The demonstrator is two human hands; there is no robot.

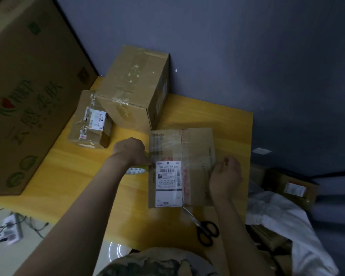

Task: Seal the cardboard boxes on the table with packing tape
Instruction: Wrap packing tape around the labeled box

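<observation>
A flat box (180, 168) lay on the yellow surface (84, 172). The left hand (130, 151) gripped a tape roll (136, 169) at its left edge; the right hand (225, 176) pinched its right edge.

- A dull blue-grey wall (247, 56) rises behind the yellow wooden table (78, 176).
- Pale floor (18, 255) at lower left carries a white power strip (8, 230) with tangled cables.
- White cloth (287, 216) lies heaped to the right of the table.
- The light is dim.
</observation>
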